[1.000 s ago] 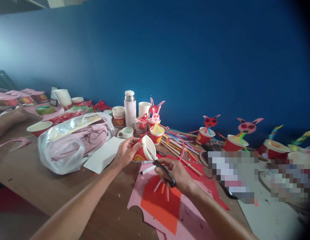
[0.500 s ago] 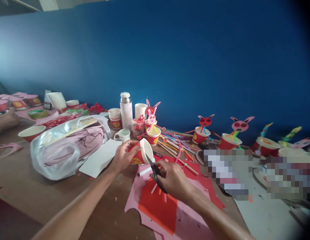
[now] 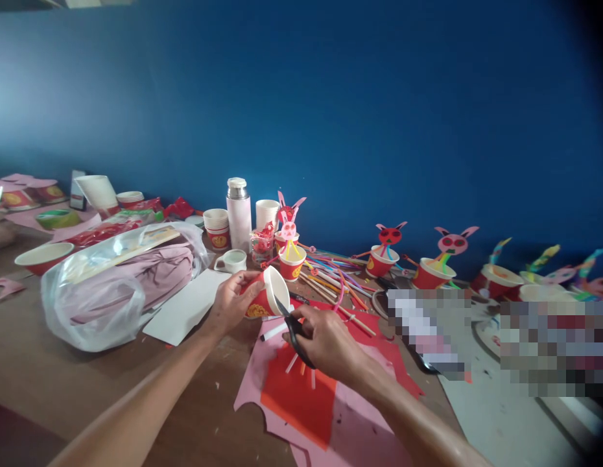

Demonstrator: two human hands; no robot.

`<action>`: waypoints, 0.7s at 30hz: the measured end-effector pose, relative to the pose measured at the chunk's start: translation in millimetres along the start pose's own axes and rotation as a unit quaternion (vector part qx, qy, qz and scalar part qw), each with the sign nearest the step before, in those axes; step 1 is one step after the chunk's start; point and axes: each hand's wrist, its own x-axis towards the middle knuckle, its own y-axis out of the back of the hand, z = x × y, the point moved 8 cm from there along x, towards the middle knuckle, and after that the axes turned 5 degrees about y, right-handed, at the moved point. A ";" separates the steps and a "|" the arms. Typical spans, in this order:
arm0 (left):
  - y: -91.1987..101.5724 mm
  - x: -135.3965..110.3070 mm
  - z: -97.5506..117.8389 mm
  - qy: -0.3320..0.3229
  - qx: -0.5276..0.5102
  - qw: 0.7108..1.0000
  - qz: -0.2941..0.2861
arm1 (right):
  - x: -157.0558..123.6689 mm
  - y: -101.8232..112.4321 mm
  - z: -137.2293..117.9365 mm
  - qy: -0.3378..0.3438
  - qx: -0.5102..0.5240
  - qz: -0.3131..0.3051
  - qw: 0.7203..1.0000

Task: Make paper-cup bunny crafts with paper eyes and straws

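Observation:
My left hand point(image 3: 233, 299) grips a red paper cup point(image 3: 262, 297) from its left side, tipped so that its white mouth faces right. In my right hand point(image 3: 325, 338) is a pair of scissors point(image 3: 297, 340) with black handles. Their blades point up and left into the cup's mouth, at the inner wall; whether they touch or cut it I cannot tell. Beneath my hands lie a pink sheet point(image 3: 255, 383), an orange-red sheet point(image 3: 299, 412) and short straw pieces point(image 3: 302, 370). A white marker point(image 3: 276, 329) rests just below the cup.
A clear plastic bag point(image 3: 131, 285) with pink cloth lies left, beside a white card point(image 3: 187, 308). Behind stand a thermos point(image 3: 239, 214), a mug point(image 3: 231, 261) and stacked cups point(image 3: 216, 228). Straws point(image 3: 331, 272) and cup figures point(image 3: 382, 256) line the back right.
The whole scene has shifted slightly left as the head turned. My hands keep the same hold on cup and scissors. At far left, another person's hand has moved partly out of view.

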 end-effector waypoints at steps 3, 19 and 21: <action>-0.9 -0.9 0.6 -0.005 0.007 1.000 -0.006 | -3.7 1.7 -10.8 0.052 -0.152 0.027 0.987; 2.7 -0.7 1.1 -0.019 0.027 0.999 0.007 | 1.8 -16.0 18.0 -0.095 0.250 -0.042 0.963; 2.8 -1.7 2.3 -0.018 0.033 0.999 0.008 | 3.0 -20.0 19.3 -0.099 0.302 -0.054 0.947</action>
